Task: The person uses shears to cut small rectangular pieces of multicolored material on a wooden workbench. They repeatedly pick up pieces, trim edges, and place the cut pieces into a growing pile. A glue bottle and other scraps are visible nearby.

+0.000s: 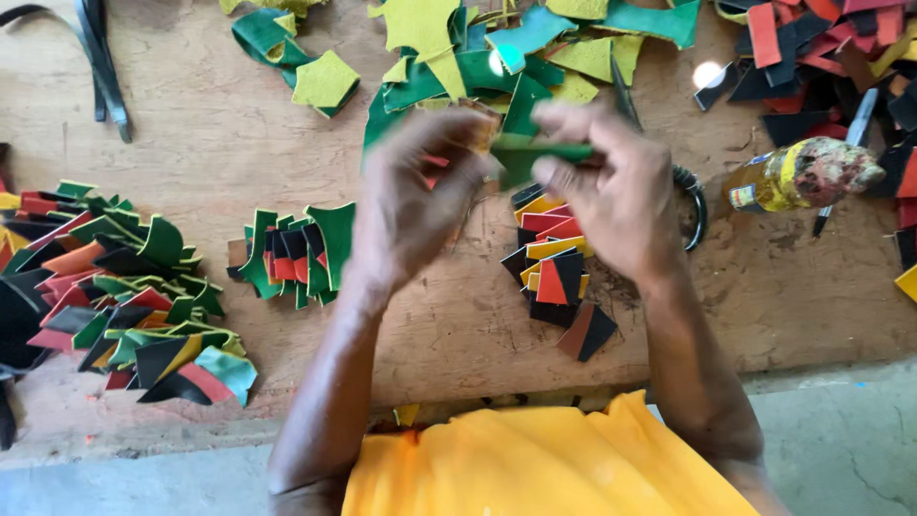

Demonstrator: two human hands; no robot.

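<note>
Head view. Wooden surface (pixel 191 134), strewn with cut leather. Large pile (pixel 115 287) of black, red and green pieces at left; green and yellow scraps (pixel 449 48) along the far edge; red and black offcuts (pixel 821 48) at far right. Small stack (pixel 554 268) under the hands. Bottle (pixel 793 177) lying right. Left hand (pixel 411 201) and right hand (pixel 611 191), both raised and blurred, pinch one green piece (pixel 535 153) between them, apparently by thumb and fingertips.

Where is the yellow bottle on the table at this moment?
In the head view, the yellow bottle lies on its side at the right of the wooden table, to the right of the right hand and just below the red and black scraps.
</note>
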